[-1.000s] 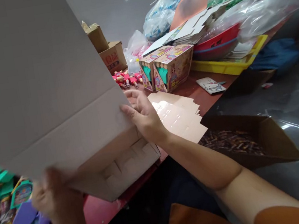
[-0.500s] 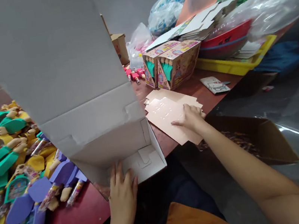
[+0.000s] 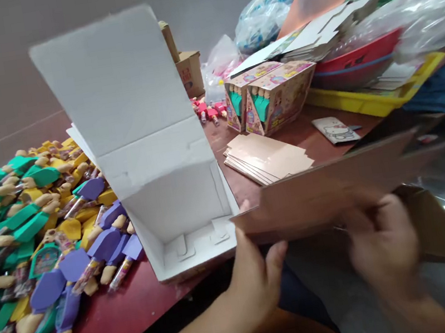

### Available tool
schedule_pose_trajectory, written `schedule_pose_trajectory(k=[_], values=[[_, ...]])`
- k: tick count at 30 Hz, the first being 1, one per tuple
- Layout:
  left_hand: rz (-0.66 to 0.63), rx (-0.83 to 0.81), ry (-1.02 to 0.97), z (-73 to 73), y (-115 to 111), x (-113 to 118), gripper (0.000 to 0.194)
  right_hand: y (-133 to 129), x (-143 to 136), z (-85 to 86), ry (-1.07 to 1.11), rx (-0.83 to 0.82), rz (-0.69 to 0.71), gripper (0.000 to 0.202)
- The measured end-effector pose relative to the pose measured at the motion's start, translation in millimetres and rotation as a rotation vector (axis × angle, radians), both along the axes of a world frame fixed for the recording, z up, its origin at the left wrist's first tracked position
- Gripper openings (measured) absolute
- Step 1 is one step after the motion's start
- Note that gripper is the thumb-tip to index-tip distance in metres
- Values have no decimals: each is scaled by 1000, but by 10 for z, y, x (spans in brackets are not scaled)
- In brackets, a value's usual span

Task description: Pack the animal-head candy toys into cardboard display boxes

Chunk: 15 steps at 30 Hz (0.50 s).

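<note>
Card sheet [image 3: 316, 197]: held up in front of the body, tilted, right of the white box [image 3: 186, 203] and nearer the wearer than the card stack [image 3: 267, 156]. Its far right end is blurred; folds there cannot be made out.

Step in hand, as judged: handling one sheet between both hands. The next move seems to call for a firm hold at both ends, so that the thin card stays under control.

Right hand [image 3: 387, 247]: blurred, fingers apparently pinching the sheet's lower edge toward its right end. Left hand [image 3: 252, 274]: at the sheet's left corner, thumb apart from the forefinger and just under the lower edge, one fingertip showing above the top edge; whether it grips, cannot tell.

Outward: the white box stands on the red table [image 3: 132, 316], lid raised, inner flaps visible. Left of it, a heap of coloured toys [image 3: 38, 207]. Behind the stack, two printed boxes [image 3: 282, 92] side by side; a yellow tray [image 3: 358, 103] to their right.
</note>
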<state>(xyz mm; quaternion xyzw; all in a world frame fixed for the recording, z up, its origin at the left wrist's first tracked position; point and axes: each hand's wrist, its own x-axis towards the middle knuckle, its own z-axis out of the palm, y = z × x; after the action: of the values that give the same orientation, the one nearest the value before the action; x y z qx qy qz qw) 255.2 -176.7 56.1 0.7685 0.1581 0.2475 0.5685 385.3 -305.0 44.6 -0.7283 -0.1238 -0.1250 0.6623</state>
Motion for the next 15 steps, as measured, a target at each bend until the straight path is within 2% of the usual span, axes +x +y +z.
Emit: schedule_pose_trajectory(k=[3, 5, 6, 8, 11, 13, 14, 15], values=[[201, -145, -78, 57, -120, 165, 51, 104, -267, 26, 123, 23, 165, 44], [286, -222, -72, 99, -128, 194, 63, 220, -306, 39, 214, 50, 233, 59], [274, -278, -71, 126, -118, 185, 68, 274, -311, 45, 261, 54, 260, 66], [180, -417, -87, 192, -81, 136, 67, 360, -336, 50, 393, 57, 373, 71], [-8, -600, -87, 287, 15, 31, 56, 439, -472, 40, 688, 110, 699, 60], [-106, -644, -43, 308, 111, -54, 57, 476, -587, 30, 826, 179, 844, 52], [-119, -619, -20, 298, 161, -104, 59, 497, -632, 30, 851, 216, 854, 50], [-79, -556, 0, 274, 205, -160, 64, 523, -663, 35, 839, 262, 814, 49]])
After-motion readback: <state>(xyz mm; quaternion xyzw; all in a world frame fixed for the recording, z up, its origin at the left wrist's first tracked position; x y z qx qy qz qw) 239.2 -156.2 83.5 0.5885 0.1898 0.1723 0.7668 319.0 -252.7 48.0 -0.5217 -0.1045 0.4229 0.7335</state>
